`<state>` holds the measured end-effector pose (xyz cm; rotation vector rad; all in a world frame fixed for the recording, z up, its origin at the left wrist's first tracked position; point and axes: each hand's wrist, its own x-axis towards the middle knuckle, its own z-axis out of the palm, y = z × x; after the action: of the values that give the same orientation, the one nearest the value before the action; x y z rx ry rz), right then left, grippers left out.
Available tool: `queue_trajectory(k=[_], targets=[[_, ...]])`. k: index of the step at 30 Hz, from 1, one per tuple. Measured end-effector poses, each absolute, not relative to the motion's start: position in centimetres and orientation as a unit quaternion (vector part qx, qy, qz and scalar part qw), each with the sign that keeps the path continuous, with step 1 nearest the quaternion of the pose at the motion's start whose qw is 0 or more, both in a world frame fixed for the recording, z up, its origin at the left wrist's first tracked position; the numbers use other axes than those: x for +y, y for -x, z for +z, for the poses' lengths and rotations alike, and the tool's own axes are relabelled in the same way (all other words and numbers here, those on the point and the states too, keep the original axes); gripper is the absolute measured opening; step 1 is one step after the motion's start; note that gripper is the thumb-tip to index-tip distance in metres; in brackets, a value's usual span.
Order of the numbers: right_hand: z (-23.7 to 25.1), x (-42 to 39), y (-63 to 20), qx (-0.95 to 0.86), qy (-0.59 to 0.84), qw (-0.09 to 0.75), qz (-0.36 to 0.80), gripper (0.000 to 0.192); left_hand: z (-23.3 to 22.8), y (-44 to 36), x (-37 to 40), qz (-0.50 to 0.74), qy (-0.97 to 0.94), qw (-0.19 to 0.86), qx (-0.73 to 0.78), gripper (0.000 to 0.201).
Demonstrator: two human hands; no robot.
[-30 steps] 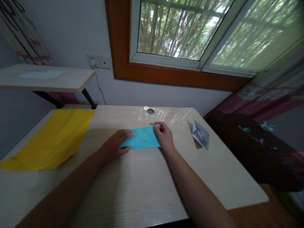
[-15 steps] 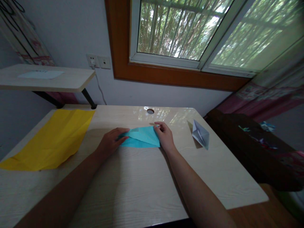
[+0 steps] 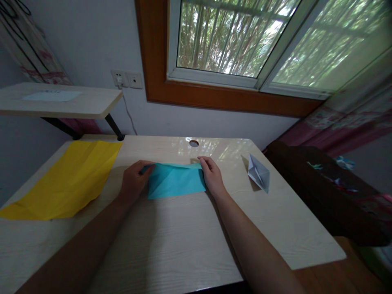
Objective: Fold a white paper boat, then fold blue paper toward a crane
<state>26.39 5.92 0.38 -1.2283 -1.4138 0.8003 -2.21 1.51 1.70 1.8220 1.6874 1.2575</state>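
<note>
A folded sheet of light blue paper (image 3: pixel 177 182) spans the space between my two hands over the middle of the table. My left hand (image 3: pixel 134 178) pinches its upper left corner between thumb and fingers. At the upper right corner, my right hand (image 3: pixel 212 173) has its fingers closed on the paper's edge. The upper edge is tilted up and shows a paler strip, while the broad face slopes down toward me. What lies behind this face is hidden.
A large yellow sheet (image 3: pixel 72 179) lies at the left of the table (image 3: pixel 190 245). A folded whitish paper piece (image 3: pixel 259 173) stands at the right. A raised shelf (image 3: pixel 101 100) overhangs the back left corner. Near the back edge is a round cable hole (image 3: pixel 194 143).
My left hand has shifted left and lifted the blue paper's left side. Its smooth face now shows instead of the diagonal flap. My right hand has barely moved.
</note>
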Motion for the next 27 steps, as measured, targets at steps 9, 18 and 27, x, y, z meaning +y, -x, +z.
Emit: queue_trajectory(k=[9,18,27], targets=[[-0.4,6.0,-26.5,-0.606,0.513,0.498,0.347,0.038,1.7,3.0,2.0,0.497,-0.519,0.214,0.662,0.037],[-0.6,6.4,-26.6,-0.582,0.498,0.531,0.361,0.037,0.9,3.7,2.7,0.525,-0.478,0.222,0.668,0.037],[-0.1,6.2,-26.5,-0.518,0.463,0.59,0.41,0.036,0.1,3.9,3.2,0.538,-0.465,0.241,0.661,0.039]])
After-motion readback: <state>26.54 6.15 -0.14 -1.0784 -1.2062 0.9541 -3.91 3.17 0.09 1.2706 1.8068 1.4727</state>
